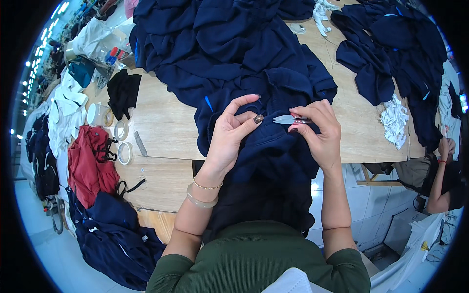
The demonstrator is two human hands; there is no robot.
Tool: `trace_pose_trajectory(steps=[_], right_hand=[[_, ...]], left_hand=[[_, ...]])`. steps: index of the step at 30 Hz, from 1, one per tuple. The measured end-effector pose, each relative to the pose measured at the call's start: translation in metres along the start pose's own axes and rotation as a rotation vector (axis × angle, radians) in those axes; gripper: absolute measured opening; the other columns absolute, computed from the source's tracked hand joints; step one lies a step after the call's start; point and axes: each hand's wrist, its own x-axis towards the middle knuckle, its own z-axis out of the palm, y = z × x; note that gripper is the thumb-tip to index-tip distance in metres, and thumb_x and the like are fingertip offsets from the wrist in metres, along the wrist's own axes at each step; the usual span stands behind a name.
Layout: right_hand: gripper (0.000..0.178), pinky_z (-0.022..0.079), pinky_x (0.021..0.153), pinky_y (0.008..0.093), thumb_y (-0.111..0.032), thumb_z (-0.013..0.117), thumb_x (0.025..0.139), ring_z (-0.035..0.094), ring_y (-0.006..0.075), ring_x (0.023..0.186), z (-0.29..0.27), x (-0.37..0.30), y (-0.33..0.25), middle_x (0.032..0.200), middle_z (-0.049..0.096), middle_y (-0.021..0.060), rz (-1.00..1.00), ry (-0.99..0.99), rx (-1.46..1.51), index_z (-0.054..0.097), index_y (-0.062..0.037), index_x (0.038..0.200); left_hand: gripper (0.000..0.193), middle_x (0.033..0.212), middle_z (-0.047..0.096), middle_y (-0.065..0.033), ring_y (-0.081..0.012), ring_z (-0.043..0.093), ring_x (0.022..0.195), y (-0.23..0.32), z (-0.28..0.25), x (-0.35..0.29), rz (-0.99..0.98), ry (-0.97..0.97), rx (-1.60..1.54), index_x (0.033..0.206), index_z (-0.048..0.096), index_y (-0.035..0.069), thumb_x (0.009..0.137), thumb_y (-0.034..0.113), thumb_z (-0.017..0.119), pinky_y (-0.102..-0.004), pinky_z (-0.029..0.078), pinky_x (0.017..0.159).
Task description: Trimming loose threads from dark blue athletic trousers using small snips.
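Note:
A navy blue garment [273, 134] lies over the table's near edge and hangs down in front of me. My left hand [237, 119] pinches a bit of this cloth between thumb and fingers. In my right hand [317, 122] is a pair of small thread snips [286, 119], the pointed blades turned left toward the pinched cloth. The blade tips stand slightly apart, close to my left thumb. Whether a thread runs between the blades is too small to tell. Behind both hands, more navy garments [220, 44] are heaped across the table.
On the wooden table [161, 110], tape rolls [125, 152], a grey strip [140, 143] and a black cloth [123, 90] lie left. A red bag-like item [93, 163] rests beyond them. Crumpled white cloth [394, 119] and navy garments [381, 44] lie right, near another person's hand [444, 149].

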Motion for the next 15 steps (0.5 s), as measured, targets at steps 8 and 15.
trace_pose_trajectory(steps=[8, 15], right_hand=[[0.025, 0.038, 0.069, 0.0317, -0.017, 0.078, 0.069, 0.049, 0.0201, 0.075, -0.0057, 0.0026, -0.0011, 0.078, 0.060, 0.0021, -0.070, 0.003, -0.094, 0.070, -0.0065, 0.091], [0.029, 0.034, 0.067, 0.0316, -0.020, 0.078, 0.068, 0.046, 0.0187, 0.075, -0.0063, 0.0057, -0.0056, 0.080, 0.058, -0.0007, -0.147, -0.014, -0.228, 0.071, -0.0095, 0.093]], left_hand=[[0.045, 0.084, 0.062, -0.0023, -0.0045, 0.057, 0.079, 0.0002, 0.0033, -0.0006, 0.014, 0.015, 0.039, 0.130, 0.046, -0.001, 0.088, -0.003, 0.062, -0.0163, 0.045, 0.075], [0.045, 0.083, 0.061, -0.0011, -0.0035, 0.054, 0.077, 0.0003, 0.0050, -0.0014, 0.037, 0.019, 0.134, 0.130, 0.046, -0.001, 0.088, -0.004, 0.062, -0.0149, 0.043, 0.072]])
